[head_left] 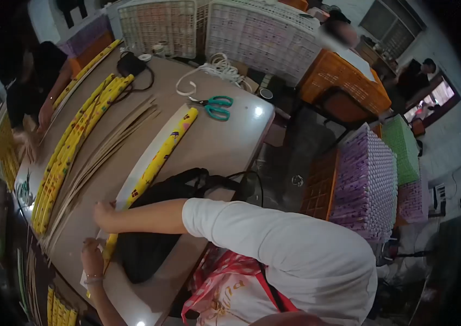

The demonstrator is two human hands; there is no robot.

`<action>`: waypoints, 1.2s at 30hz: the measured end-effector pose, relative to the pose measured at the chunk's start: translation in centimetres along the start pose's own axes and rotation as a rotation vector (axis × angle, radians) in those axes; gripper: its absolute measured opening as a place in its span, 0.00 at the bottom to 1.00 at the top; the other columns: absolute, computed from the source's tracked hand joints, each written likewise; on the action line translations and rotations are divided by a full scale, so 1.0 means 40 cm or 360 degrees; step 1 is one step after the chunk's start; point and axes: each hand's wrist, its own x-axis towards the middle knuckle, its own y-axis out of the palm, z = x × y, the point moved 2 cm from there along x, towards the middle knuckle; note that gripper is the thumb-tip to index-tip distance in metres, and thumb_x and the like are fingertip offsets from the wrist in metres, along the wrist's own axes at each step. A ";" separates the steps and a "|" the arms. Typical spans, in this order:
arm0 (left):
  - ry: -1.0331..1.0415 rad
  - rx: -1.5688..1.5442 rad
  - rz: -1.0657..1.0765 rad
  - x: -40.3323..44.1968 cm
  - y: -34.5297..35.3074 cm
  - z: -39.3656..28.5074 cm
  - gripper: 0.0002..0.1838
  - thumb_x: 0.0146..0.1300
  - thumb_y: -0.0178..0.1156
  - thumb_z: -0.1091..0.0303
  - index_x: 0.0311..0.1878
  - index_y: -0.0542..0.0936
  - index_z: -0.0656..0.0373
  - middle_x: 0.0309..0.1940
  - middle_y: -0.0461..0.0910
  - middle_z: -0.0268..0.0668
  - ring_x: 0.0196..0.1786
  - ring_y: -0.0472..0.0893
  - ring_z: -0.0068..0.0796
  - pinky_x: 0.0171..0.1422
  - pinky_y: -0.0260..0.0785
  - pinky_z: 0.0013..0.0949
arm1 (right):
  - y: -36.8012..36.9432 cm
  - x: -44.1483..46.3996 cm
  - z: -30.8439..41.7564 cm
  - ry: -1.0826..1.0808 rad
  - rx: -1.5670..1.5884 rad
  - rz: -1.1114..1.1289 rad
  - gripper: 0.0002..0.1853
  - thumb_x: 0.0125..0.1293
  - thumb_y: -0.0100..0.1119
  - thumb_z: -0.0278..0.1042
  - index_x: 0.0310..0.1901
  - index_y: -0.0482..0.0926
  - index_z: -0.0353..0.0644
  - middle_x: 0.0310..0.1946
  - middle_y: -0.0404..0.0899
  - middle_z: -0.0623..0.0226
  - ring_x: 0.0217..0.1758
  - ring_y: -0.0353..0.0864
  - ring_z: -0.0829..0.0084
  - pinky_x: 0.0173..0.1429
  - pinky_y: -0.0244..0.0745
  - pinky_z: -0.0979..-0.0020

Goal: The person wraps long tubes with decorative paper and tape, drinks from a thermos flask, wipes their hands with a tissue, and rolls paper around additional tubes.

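A long yellow patterned roll (161, 157) lies along a white paper strip (151, 142) on the table. My right hand (105, 216) reaches across the roll, its fingers closed at the near part of the strip. Just below it, my left hand (92, 257), with a bracelet at the wrist, has curled fingers at the strip's near end. The fingertips of both hands are partly hidden. A black cloth or bag (146, 252) lies beside the roll, under my right forearm. Green-handled scissors (218, 107) rest past the roll's far end.
Several yellow patterned rolls (75, 141) and thin brown strips (105, 149) lie to the left on the table (230, 141). A co-worker's hands (29, 142) are at the left edge. White cord (222, 69) lies at the back. Crates (339, 81) and stacked purple rolls (363, 185) stand right.
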 end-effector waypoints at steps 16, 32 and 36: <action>0.0148 0.0138 0.0120 0.049 -0.001 0.063 0.06 0.51 0.50 0.81 0.32 0.76 0.67 0.29 0.75 0.47 0.35 0.75 0.47 0.42 0.66 0.38 | -0.019 0.019 0.016 0.0114 0.0046 -0.0030 0.22 0.48 0.59 0.48 0.42 0.79 0.42 0.37 0.78 0.56 0.41 0.76 0.56 0.45 0.73 0.50; -0.0161 -0.0194 0.0067 0.088 0.036 0.132 0.06 0.53 0.60 0.75 0.30 0.71 0.63 0.22 0.74 0.38 0.26 0.72 0.28 0.32 0.67 0.31 | -0.049 -0.038 0.006 0.0035 -0.0017 0.0046 0.23 0.56 0.51 0.56 0.42 0.80 0.44 0.37 0.77 0.59 0.37 0.74 0.60 0.42 0.72 0.55; -0.0478 -0.0412 0.0102 0.084 0.044 0.139 0.06 0.52 0.59 0.79 0.30 0.70 0.63 0.24 0.72 0.33 0.28 0.70 0.22 0.33 0.67 0.27 | -0.018 0.016 0.022 0.0207 0.0021 -0.0054 0.20 0.53 0.57 0.49 0.42 0.80 0.43 0.37 0.77 0.59 0.36 0.74 0.60 0.41 0.72 0.55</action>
